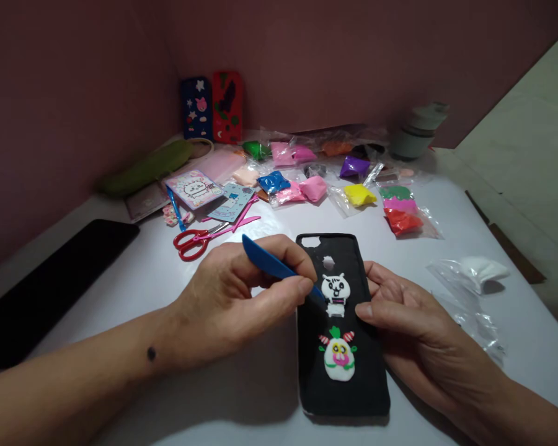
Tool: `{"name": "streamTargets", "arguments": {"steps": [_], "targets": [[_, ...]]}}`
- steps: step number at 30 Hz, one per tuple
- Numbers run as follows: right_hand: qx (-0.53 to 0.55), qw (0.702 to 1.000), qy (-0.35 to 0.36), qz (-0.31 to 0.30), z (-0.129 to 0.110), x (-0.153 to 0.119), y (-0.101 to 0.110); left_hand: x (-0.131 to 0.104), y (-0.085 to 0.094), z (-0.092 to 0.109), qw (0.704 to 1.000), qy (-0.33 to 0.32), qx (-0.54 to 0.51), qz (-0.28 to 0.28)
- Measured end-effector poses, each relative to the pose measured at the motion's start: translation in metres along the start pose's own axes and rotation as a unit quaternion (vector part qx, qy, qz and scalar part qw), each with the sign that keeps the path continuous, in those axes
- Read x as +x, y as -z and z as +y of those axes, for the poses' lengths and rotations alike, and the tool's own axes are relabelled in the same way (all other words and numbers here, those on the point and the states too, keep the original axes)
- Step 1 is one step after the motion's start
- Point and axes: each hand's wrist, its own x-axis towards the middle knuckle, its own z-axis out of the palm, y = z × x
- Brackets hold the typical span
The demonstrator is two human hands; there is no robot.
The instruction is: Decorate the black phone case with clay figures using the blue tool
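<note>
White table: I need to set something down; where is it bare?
Bare: between the black slab and scissors; also nearer than the left hand, left of the black case. Crowded: the far side, with coloured packets.

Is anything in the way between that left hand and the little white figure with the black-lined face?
Nothing visible blocks it: only the blue tool held in the left hand spans the gap, its tip beside the white figure.

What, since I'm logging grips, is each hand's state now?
Left hand: closed, holding a slim blue pointed tool.
Right hand: closed around the edge of a black rectangular phone case.
</note>
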Motion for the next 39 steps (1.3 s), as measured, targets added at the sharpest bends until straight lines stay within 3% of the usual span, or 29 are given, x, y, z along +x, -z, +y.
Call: {"name": "streamTargets", "arguments": {"steps": [4,7,11,16,18,21,23,25,28,30,32,34,39], "targets": [[-0.016,1.000,0.002,0.000,0.000,-0.002,0.000,-0.002,0.002,-0.004,0.990,-0.099,0.099,-0.026],[-0.024,1.000,0.002,-0.004,0.000,-0.003,0.001,-0.002,0.004,-0.003,0.985,-0.126,0.120,-0.019],[-0.030,0.999,-0.006,0.008,0.000,-0.002,0.001,-0.001,0.008,0.002,0.997,-0.045,0.043,0.034],[-0.033,0.999,-0.002,0.001,0.000,0.001,0.002,0.003,0.009,0.001,0.998,0.035,-0.052,0.024],[-0.027,1.000,0.002,-0.004,0.000,0.001,0.002,0.007,0.010,-0.002,0.997,0.056,-0.030,0.040],[-0.013,1.000,0.009,-0.010,0.000,0.000,0.002,0.017,0.014,-0.010,0.985,0.157,0.044,0.052],[-0.008,1.000,0.012,-0.008,0.000,-0.001,0.002,0.024,0.018,-0.018,0.966,0.214,0.142,-0.013],[-0.006,1.000,0.013,-0.005,-0.001,-0.002,0.002,0.027,0.019,-0.025,0.940,0.167,0.297,-0.028],[-0.006,1.000,0.013,-0.007,0.000,-0.002,0.002,0.021,0.015,-0.029,0.894,-0.007,0.438,0.096],[-0.007,1.000,0.019,-0.009,0.000,-0.002,0.002,0.014,0.009,-0.026,0.887,-0.150,0.415,0.137],[-0.004,0.999,0.028,-0.016,0.000,-0.002,0.002,0.006,0.000,-0.022,0.904,-0.249,0.334,0.095],[0.003,0.999,0.035,-0.024,0.001,-0.001,0.001,0.000,-0.008,-0.019,0.922,-0.270,0.274,0.052],[0.007,0.999,0.032,-0.023,0.002,0.000,0.000,-0.003,-0.018,-0.021,0.925,-0.258,0.278,0.043]]}}
